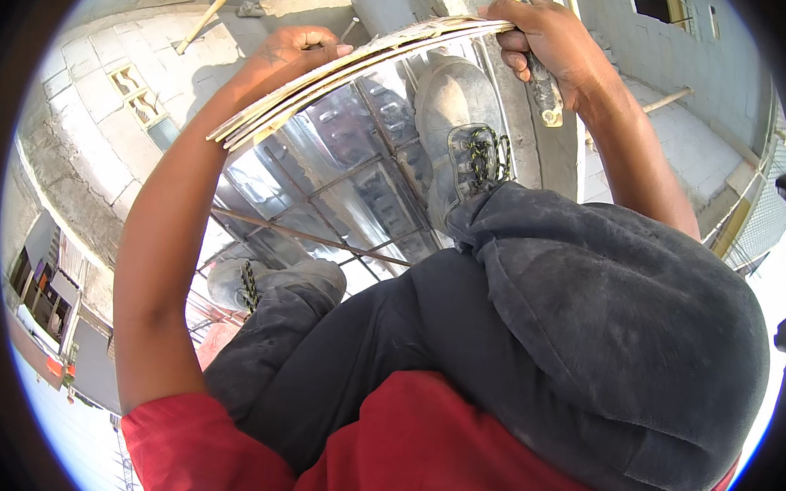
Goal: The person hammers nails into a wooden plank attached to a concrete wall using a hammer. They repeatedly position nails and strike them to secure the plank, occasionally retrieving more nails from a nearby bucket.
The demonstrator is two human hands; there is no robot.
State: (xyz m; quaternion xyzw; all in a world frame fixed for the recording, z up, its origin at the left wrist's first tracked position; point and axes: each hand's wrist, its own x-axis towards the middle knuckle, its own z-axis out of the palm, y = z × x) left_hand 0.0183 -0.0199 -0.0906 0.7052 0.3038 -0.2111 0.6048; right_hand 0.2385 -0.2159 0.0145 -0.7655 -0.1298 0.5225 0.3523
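Note:
A long piece of layered plywood (360, 66) with a splintered edge spans the space between my hands, looking curved in the fisheye view. My left hand (299, 51) is at its far side, fingers curled and thumb by the edge; its grip is partly hidden. My right hand (546, 46) holds the handle of a worn, dark tool (545, 95) whose end points down; the tool's other end is mostly hidden. The thumb and fingers of that same hand are at the plywood's right end.
Below lie ribbed metal decking (345, 130) and a grid of steel reinforcing bars (315, 236). My boots (459, 111) stand over them. A concrete beam edge (552, 153) runs at the right. Block walls (92, 131) and bamboo poles (209, 18) stand around.

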